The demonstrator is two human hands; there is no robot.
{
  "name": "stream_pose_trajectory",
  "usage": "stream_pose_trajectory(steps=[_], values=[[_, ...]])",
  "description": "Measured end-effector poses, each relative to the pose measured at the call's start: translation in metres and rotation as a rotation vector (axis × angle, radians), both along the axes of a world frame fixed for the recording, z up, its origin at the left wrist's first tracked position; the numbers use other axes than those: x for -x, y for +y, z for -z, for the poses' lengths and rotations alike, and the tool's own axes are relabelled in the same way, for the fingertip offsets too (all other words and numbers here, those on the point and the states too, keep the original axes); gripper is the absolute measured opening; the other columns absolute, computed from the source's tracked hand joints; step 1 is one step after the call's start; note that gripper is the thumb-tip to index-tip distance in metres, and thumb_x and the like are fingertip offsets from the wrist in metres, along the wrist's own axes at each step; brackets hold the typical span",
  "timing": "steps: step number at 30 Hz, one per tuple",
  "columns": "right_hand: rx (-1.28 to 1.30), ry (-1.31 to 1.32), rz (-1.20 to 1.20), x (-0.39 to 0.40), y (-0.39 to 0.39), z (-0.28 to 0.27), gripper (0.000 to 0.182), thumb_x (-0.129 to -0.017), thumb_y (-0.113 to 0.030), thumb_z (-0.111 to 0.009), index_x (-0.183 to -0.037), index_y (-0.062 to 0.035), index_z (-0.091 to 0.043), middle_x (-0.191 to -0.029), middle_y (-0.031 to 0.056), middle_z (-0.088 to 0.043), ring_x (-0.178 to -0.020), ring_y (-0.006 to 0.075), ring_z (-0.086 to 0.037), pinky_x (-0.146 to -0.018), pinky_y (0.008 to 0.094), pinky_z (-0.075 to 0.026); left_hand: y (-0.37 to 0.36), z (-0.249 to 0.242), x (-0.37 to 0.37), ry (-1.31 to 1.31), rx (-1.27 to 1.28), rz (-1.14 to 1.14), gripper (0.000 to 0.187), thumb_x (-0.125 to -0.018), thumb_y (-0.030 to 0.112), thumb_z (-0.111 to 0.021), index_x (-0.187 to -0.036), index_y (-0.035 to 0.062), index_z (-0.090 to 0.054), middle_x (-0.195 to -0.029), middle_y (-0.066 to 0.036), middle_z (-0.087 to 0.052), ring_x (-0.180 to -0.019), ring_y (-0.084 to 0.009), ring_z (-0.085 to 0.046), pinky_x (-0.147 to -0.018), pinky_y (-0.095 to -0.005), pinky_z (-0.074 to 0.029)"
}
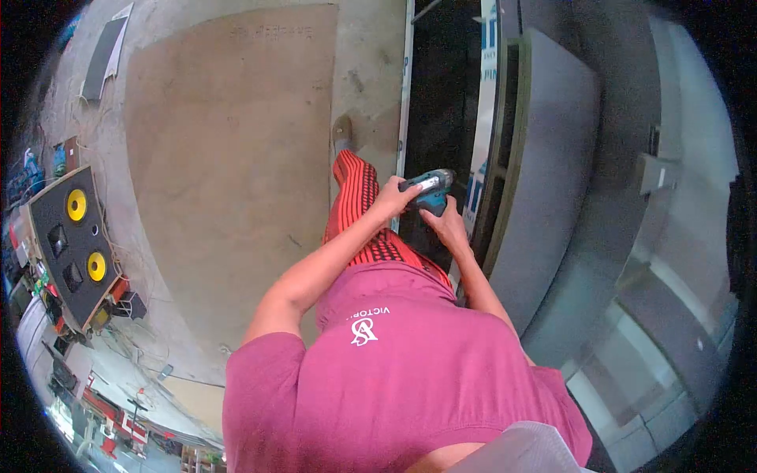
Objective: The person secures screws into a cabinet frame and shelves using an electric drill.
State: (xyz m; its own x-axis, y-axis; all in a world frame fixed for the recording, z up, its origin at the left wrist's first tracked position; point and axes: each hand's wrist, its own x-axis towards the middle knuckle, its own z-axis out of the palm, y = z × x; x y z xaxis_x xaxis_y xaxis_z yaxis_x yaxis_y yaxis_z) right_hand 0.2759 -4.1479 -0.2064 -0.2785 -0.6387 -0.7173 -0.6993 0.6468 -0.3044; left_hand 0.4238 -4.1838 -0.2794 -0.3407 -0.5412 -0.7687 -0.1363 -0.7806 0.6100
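Observation:
A teal and silver power tool [430, 189] is held in front of my body, over the edge of a dark framed opening. My left hand [392, 197] grips its near end, with the fingers closed on the body. On the other side, my right hand [449, 224] is closed on the lower teal part. The tool's silver end points to the right. Just beyond it runs a pale frame strip [482, 150] with blue lettering. The tool's tip and whatever it may touch are too small to make out.
A large brown board [236, 142] lies on the concrete floor to the left. A speaker panel [72, 236] with yellow cones and cables stands at the far left. Grey panels [552, 158] line the right side, beside the frame. My shoe [342, 128] rests on the floor ahead.

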Motion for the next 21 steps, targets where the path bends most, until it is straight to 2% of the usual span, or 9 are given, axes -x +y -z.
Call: stream_pose_trajectory(steps=[8,11,16,17,18,20,21], values=[[0.072,0.019,0.074,-0.005,-0.14,-0.021,0.083,-0.069,-0.045,-0.067,-0.127,0.0009,-0.03,-0.107,0.0305,-0.054,-0.101,0.0407,-0.054,-0.084,0.0419,-0.043,-0.155,-0.018,-0.002,0.048,0.14,0.02,0.051,-0.076,0.039,-0.065,-0.101,-0.0031,-0.048,-0.078,-0.011,-0.056,-0.059,-0.0156,-0.055,-0.048,-0.0288,-0.045],[0.117,0.065,0.095,-0.005,-0.182,-0.024,0.081,-0.07,-0.044,-0.066,-0.127,0.001,-0.03,-0.106,0.0306,-0.055,-0.1,0.0411,-0.054,-0.084,0.0422,-0.043,-0.206,-0.018,0.004,0.062,0.173,0.015,0.054,-0.076,0.04,-0.065,-0.104,-0.0034,-0.048,-0.081,-0.01,-0.056,-0.062,-0.0146,-0.055,-0.049,-0.0279,-0.046],[0.264,0.073,0.115,0.006,-0.229,-0.024,0.081,-0.07,-0.043,-0.065,-0.128,0.0001,-0.028,-0.102,0.0306,-0.056,-0.096,0.0428,-0.055,-0.081,0.0439,-0.044,-0.265,-0.053,0.01,0.11,0.187,0.032,0.054,-0.075,0.038,-0.066,-0.106,-0.0019,-0.047,-0.088,-0.01,-0.054,-0.07,-0.0147,-0.055,-0.053,-0.0273,-0.047],[0.311,0.048,0.131,0.009,-0.239,-0.025,0.081,-0.07,-0.042,-0.066,-0.127,0.0025,-0.029,-0.104,0.0289,-0.055,-0.097,0.0393,-0.056,-0.082,0.0414,-0.044,-0.275,-0.057,0.013,0.109,0.192,0.014,0.054,-0.076,0.038,-0.066,-0.108,-0.0018,-0.047,-0.089,-0.009,-0.055,-0.072,-0.0135,-0.054,-0.055,-0.0266,-0.046],[0.314,0.051,0.136,0.013,-0.247,-0.026,0.081,-0.07,-0.042,-0.066,-0.127,0.0025,-0.029,-0.104,0.0289,-0.055,-0.097,0.0393,-0.056,-0.082,0.0414,-0.044,-0.285,-0.064,0.016,0.108,0.198,-0.005,0.054,-0.078,0.038,-0.065,-0.109,-0.0017,-0.048,-0.09,-0.009,-0.055,-0.074,-0.0122,-0.054,-0.057,-0.0259,-0.045],[0.43,-0.028,0.167,0.019,-0.263,-0.027,0.082,-0.069,-0.04,-0.068,-0.127,0.0052,-0.03,-0.108,0.0271,-0.053,-0.1,0.0339,-0.055,-0.084,0.0381,-0.043,-0.302,-0.07,0.02,0.114,0.219,0.034,0.055,-0.077,0.038,-0.065,-0.111,-0.0015,-0.047,-0.093,-0.009,-0.055,-0.077,-0.0136,-0.054,-0.061,-0.0264,-0.046],[0.406,-0.05,0.205,0.021,-0.273,-0.033,0.082,-0.068,-0.039,-0.069,-0.126,0.0065,-0.031,-0.11,0.0253,-0.053,-0.103,0.0309,-0.053,-0.086,0.0365,-0.041,-0.308,-0.074,0.024,0.077,0.377,0.025,0.056,-0.077,0.037,-0.066,-0.112,-0.0016,-0.046,-0.094,-0.009,-0.055,-0.08,-0.0152,-0.054,-0.065,-0.0277,-0.046]])
